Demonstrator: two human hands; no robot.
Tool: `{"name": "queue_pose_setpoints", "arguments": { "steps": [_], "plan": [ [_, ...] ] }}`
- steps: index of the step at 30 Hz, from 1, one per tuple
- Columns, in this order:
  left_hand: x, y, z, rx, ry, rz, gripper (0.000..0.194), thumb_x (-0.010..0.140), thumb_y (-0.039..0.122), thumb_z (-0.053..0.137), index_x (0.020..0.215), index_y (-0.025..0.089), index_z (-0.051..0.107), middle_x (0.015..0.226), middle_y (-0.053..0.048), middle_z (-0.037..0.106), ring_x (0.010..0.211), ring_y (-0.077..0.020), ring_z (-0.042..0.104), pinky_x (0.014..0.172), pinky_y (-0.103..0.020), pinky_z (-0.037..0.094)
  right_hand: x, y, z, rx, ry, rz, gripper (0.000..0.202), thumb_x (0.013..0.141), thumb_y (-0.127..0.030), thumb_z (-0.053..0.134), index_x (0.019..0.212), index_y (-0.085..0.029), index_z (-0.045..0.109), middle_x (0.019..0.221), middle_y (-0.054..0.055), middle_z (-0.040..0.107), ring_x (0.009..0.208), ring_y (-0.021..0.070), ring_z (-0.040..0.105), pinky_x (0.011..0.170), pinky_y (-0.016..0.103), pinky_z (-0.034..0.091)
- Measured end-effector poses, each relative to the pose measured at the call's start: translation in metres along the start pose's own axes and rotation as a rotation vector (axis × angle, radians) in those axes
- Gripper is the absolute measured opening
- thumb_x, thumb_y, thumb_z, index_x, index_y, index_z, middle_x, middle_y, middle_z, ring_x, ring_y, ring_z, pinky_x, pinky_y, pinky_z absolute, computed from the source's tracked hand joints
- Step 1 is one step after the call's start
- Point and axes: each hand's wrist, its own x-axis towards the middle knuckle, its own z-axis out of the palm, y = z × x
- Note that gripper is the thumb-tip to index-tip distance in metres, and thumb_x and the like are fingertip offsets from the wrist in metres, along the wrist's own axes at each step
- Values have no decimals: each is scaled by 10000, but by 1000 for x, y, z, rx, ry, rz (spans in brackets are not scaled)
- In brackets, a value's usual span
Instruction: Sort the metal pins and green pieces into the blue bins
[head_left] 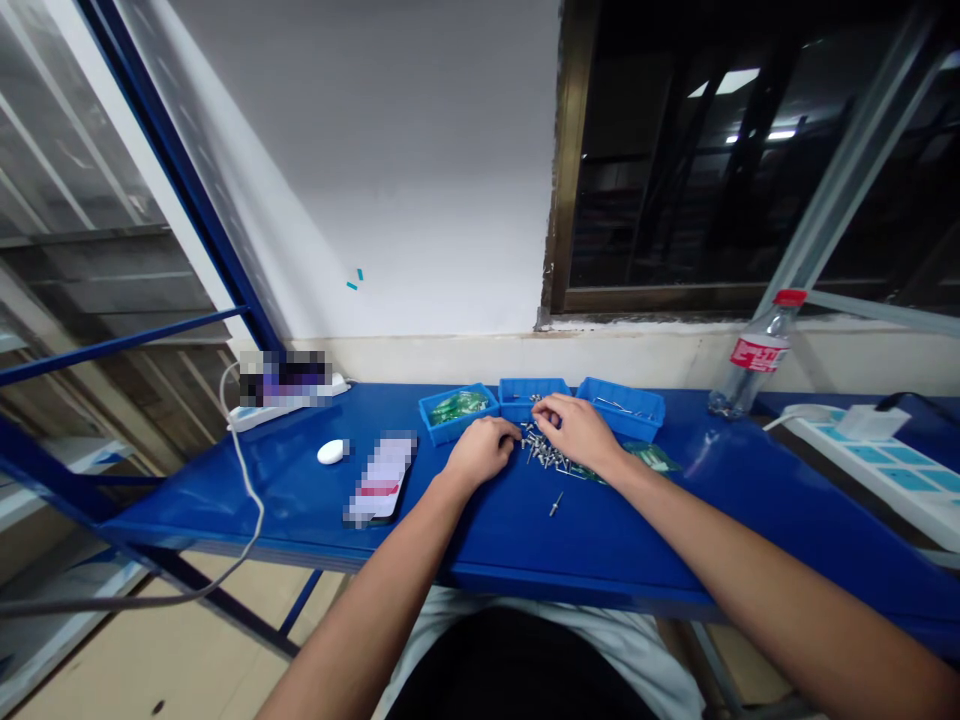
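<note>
A loose pile of small metal rivets lies on the blue table, between and in front of my hands. My left hand rests at the pile's left edge with its fingers curled; whether they hold anything is hidden. Over the pile's upper right is my right hand, its fingers bent together near the middle blue bin; anything between the fingertips is too small to make out. Green circuit boards fill the left blue bin. Thin metal pieces lie in the right blue bin. One single rivet sits nearer the front edge.
Left of my hands are a phone, a white oval case and a white power strip with a cable. Green pieces lie beside my right forearm. A plastic bottle and another power strip stand at the right.
</note>
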Motion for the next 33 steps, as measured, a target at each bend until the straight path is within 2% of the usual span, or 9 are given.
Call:
{"name": "queue_pose_setpoints", "arguments": {
  "steps": [8,13,19,23,25,28,30,33],
  "plan": [
    [-2,5,-4,-41,49,-86,307,761,106,595,960,206,807,1061,-42,785,974,-220,726,949,-294,552,0,-4,0,21,-25,-25,139,904,-169,585,904,-232,709,839,31,693,758,193,621,733,317,494],
    [-2,5,-6,-22,49,-123,259,769,132,619,939,204,801,1003,-46,788,900,-219,721,869,-296,557,-1,-6,0,46,-52,-30,132,916,-185,584,900,-223,709,861,38,694,768,190,624,735,317,497],
    [-1,1,-5,-37,30,-91,179,822,130,614,897,200,761,925,-40,779,825,-194,704,811,-277,525,-1,-10,0,61,-62,-23,120,941,-257,601,999,-222,700,862,38,696,765,192,632,744,326,502],
    [-2,2,-4,-64,56,-86,176,855,110,583,954,186,707,901,-50,744,822,-192,687,768,-272,519,-2,-9,2,54,-70,-33,112,933,-233,609,1004,-213,694,875,40,692,785,191,633,760,325,508],
    [-3,3,-3,-62,84,-59,224,875,100,553,1031,177,694,955,-71,736,870,-200,685,808,-286,529,-2,-7,4,54,-71,-37,106,928,-221,613,998,-208,691,885,44,692,798,192,634,769,324,511],
    [-2,5,-2,-48,80,39,337,877,72,535,1160,170,691,1149,-102,722,1052,-222,672,964,-321,513,-2,-6,4,59,-76,-42,106,924,-209,614,1000,-202,688,891,49,694,808,193,636,778,323,513],
    [-1,4,-1,-35,24,92,345,878,74,544,1155,182,719,1209,-90,722,1115,-229,663,1024,-331,490,-2,-7,4,65,-80,-44,110,920,-198,614,1002,-201,687,899,52,698,809,193,640,779,322,515],
    [0,1,0,-27,-41,86,280,892,103,564,1060,199,767,1140,-61,761,1057,-227,694,988,-324,505,-2,-7,4,73,-86,-43,116,914,-185,613,1003,-201,686,900,52,703,799,191,646,769,320,514]
  ]
}}
